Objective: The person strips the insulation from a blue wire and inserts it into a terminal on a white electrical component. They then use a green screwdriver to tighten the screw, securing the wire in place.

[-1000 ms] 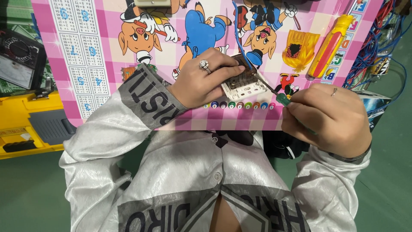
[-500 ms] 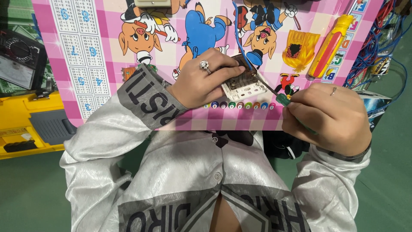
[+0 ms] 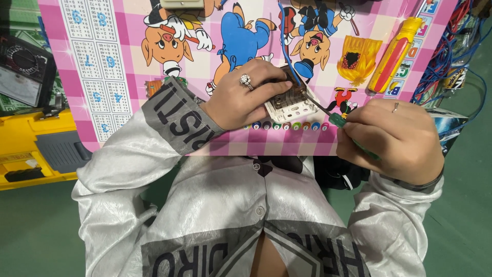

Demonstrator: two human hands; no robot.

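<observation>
step: screw work on a wall switch module (image 3: pixel 291 102); looks like a terminal being tightened or loosened, can't tell which way.
left hand (image 3: pixel 246 100): fingers curled over the near-left side of the module, pinning it flat to the mat. Ring on one finger. Clamped, not loose.
right hand (image 3: pixel 392 138): closed in a fist around a green-handled screwdriver (image 3: pixel 338 121); thin shaft runs up-left, tip at the module's right edge.
module: white plastic frame, brownish inner body showing, back side up by the look of it. Sits mid-mat, touching the left hand, just beside the row of coloured dots at the mat's near edge.
wire: blue wire (image 3: pixel 285 51) comes down from the far side into the module's top.
next move, my read: needs the tip seated square in the screw head and steady downward pressure while turning; left hand has to stop the module rotating.
surroundings: pink checked cartoon mat (image 3: pixel 128 66); yellow-red screwdriver (image 3: pixel 392 56) far right; analogue multimeter (image 3: pixel 23 72) far left; yellow toolbox (image 3: pixel 36 149) left; tangle of wires (image 3: pixel 451 56) right edge.
</observation>
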